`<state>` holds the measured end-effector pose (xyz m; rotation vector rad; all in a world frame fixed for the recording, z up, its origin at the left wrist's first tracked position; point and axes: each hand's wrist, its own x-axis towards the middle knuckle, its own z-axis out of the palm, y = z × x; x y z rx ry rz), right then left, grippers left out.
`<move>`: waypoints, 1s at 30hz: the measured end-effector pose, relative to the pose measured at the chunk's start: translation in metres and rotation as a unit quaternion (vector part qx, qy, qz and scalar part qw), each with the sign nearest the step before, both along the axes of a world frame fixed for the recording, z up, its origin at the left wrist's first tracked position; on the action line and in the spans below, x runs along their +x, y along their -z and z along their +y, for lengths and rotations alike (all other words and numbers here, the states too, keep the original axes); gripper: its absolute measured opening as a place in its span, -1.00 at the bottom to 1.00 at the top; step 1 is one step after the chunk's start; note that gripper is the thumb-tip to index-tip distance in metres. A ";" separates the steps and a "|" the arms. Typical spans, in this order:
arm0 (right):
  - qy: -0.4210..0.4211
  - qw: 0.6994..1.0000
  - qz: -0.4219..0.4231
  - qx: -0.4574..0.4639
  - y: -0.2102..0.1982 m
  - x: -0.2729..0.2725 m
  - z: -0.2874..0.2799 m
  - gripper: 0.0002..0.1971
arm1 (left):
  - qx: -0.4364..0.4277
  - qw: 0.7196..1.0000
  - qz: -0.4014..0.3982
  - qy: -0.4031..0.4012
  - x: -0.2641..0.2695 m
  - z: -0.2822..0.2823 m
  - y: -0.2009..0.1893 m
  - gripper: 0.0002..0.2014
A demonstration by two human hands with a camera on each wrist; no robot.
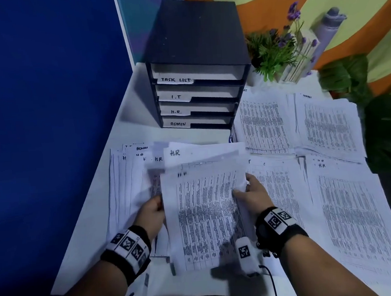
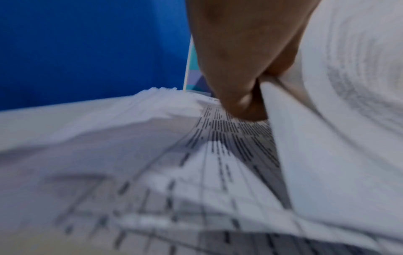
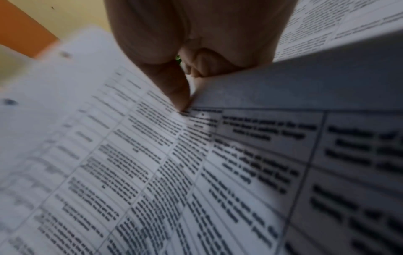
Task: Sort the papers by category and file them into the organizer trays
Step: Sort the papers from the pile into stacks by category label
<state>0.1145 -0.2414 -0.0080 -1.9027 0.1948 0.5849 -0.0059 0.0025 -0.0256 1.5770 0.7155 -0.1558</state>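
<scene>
I see both hands on one printed sheet raised over the fanned H.R. stack at the near left of the white desk. My left hand pinches its left edge — thumb on top. My right hand pinches the right edge, fingers curled. The black organizer stands far behind, trays labelled TASK LIST, I.T, H.R., ADMIN; more sorted piles lie right.

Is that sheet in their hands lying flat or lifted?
Lifted and bowed: the left hand and right hand grip the sheet's side edges above the pile.
</scene>
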 end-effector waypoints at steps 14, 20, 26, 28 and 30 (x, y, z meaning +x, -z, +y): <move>-0.025 0.979 -0.050 -0.197 0.021 -0.021 0.014 -0.71 | 0.333 0.908 0.253 0.040 0.000 0.023 0.013 -0.02; -0.027 0.989 -0.027 -0.143 0.020 -0.024 0.021 -0.84 | 0.280 0.942 0.175 0.063 -0.002 0.021 0.019 -0.62; -0.019 0.998 0.008 -0.055 0.011 -0.023 0.023 -0.83 | 0.376 0.909 0.173 0.060 -0.002 0.017 0.014 -0.64; -0.003 0.998 0.003 -0.065 0.011 -0.021 0.026 -0.94 | 0.367 0.900 0.227 0.058 -0.004 0.022 0.015 -0.52; -0.009 0.995 -0.022 -0.099 0.014 -0.020 0.029 -0.89 | 0.356 0.900 0.247 0.054 -0.007 0.026 0.018 -0.48</move>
